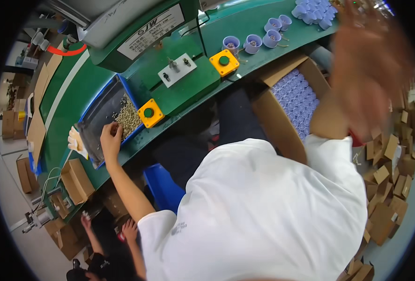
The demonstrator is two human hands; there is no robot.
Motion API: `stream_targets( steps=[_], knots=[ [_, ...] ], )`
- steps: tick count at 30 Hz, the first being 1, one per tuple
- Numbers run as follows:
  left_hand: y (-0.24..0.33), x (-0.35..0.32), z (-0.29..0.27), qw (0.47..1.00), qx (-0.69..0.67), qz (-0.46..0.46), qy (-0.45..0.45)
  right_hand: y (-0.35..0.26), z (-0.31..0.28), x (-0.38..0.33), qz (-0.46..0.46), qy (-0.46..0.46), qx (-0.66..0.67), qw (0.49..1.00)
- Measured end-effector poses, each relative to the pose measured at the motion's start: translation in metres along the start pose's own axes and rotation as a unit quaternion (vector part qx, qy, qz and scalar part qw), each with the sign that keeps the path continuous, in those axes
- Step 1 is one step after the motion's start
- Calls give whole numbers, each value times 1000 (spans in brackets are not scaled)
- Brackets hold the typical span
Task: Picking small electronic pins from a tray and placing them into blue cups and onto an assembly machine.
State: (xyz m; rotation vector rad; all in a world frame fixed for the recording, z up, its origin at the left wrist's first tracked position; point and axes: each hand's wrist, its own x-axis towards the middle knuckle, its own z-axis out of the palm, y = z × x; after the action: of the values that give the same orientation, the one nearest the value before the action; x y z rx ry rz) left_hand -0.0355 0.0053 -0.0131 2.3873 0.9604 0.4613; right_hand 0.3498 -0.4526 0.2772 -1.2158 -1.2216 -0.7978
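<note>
Bright, even light; fisheye-bent edges; raised right hand (371,65) motion-blurred.

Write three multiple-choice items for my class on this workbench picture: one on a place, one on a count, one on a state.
1. Where is the left hand?
A in the blue tray of small parts
B on a chair
C on the floor

2. How many yellow button boxes show?
A one
B two
C four

3. How is the cardboard box?
A taped shut
B open and empty
C open, full of lilac caps

Key:
1 A, its fingers rest on the parts in the tray.
2 B, one is beside the tray and one farther right.
3 C, the flaps are spread and the caps show.
</note>
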Motion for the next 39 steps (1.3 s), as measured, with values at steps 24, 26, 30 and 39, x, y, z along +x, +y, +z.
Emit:
stream_targets(
  steps=[24, 26, 30, 39],
  knots=[
    [36, -21, 7, 986, 32, -28, 161, 42, 198, -179, 216, -56, 53, 973],
    [36, -22, 7, 986, 32, -37, 161, 38, 205, -175, 207, -68, 29, 976],
    [38, -21, 7, 985, 54, -45, 159, 34, 206, -167, 214, -105, -18, 971],
    [48, -22, 5, 981, 17, -56, 183, 51, 201, -164, 311, -282, 0, 908]
  ],
)
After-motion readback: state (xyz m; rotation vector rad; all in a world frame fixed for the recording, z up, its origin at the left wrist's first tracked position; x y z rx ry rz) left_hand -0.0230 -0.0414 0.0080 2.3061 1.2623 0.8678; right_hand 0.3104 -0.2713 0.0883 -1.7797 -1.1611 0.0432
